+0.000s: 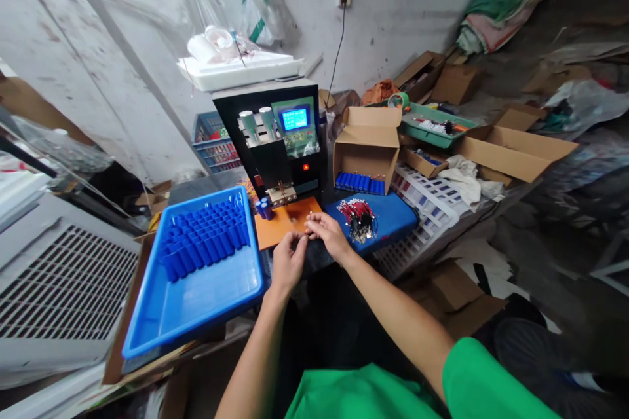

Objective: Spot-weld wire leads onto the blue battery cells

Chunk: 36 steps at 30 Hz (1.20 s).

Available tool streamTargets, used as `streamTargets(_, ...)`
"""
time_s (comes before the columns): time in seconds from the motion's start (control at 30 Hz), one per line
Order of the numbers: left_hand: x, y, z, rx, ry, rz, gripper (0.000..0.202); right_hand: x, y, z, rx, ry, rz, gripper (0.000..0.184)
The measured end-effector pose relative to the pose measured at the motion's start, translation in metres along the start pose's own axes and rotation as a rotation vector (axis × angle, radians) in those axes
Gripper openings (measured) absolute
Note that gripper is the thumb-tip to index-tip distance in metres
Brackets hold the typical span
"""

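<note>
My left hand (288, 260) and my right hand (327, 234) meet at the front edge of an orange work plate (285, 222), fingertips pinched together on a small part too tiny to identify. Just behind the plate stands a black spot-welding machine (275, 144) with a lit blue screen. Two blue battery cells (265, 208) stand under its welding head. Right of my right hand a pile of red-and-black wired parts (358, 218) lies on a blue tray lid (388, 216). A blue tray (196, 301) at my left holds several blue cells (206, 236) in rows.
An open cardboard box (366, 144) with blue cells in front of it stands behind the blue lid. White plastic grids (422, 196), a green tray (432, 124) and more boxes crowd the right. A white slatted unit (59, 275) is at the left.
</note>
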<state>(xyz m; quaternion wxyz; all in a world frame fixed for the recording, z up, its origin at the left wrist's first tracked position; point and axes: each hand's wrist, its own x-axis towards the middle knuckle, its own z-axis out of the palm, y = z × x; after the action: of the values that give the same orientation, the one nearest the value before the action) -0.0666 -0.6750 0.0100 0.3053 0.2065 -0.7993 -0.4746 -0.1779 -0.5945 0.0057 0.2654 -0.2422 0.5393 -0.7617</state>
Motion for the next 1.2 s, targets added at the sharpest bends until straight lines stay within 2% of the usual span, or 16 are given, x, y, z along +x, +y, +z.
streamTargets(0.1, 0.002, 0.0, -0.009, -0.004, -0.095, -0.011, 0.028, -0.001, -0.004, -0.008, -0.09, -0.189, -0.019, 0.027)
streamTargets(0.17, 0.002, 0.0, -0.014, 0.009, -0.122, -0.012, 0.027, -0.001, -0.005, -0.011, -0.163, -0.253, -0.054, 0.024)
streamTargets(0.3, 0.003, 0.001, -0.019, 0.047, -0.173, -0.021, 0.026, -0.003, -0.003, -0.014, -0.242, -0.278, -0.095, 0.022)
streamTargets(0.57, 0.004, 0.007, -0.026, 0.125, -0.255, -0.035, 0.024, -0.004, -0.003, -0.015, -0.254, -0.269, -0.096, 0.019)
streamTargets(0.63, 0.011, 0.004, -0.032, 0.154, -0.156, -0.04, 0.024, -0.004, -0.004, -0.017, -0.238, -0.231, -0.086, 0.019)
streamTargets(0.77, 0.033, -0.004, -0.047, 0.285, 0.257, -0.116, 0.026, -0.004, -0.002, -0.02, -0.158, -0.165, -0.045, 0.022)
streamTargets(0.83, 0.045, -0.004, -0.053, 0.436, 0.369, -0.207, 0.029, -0.004, 0.0, -0.021, -0.142, -0.158, -0.033, 0.024)
streamTargets(0.9, 0.053, -0.002, -0.054, 0.604, 0.386, -0.325, 0.033, -0.005, 0.002, -0.02, -0.138, -0.152, -0.031, 0.025)
streamTargets(1.0, 0.062, 0.005, -0.048, 0.781, 0.331, -0.451, 0.041, -0.006, 0.004, -0.018, -0.138, -0.138, -0.035, 0.026)
streamTargets(1.2, 0.073, 0.013, -0.035, 0.966, 0.281, -0.514, 0.051, -0.009, 0.007, -0.016, -0.165, -0.139, -0.039, 0.025)
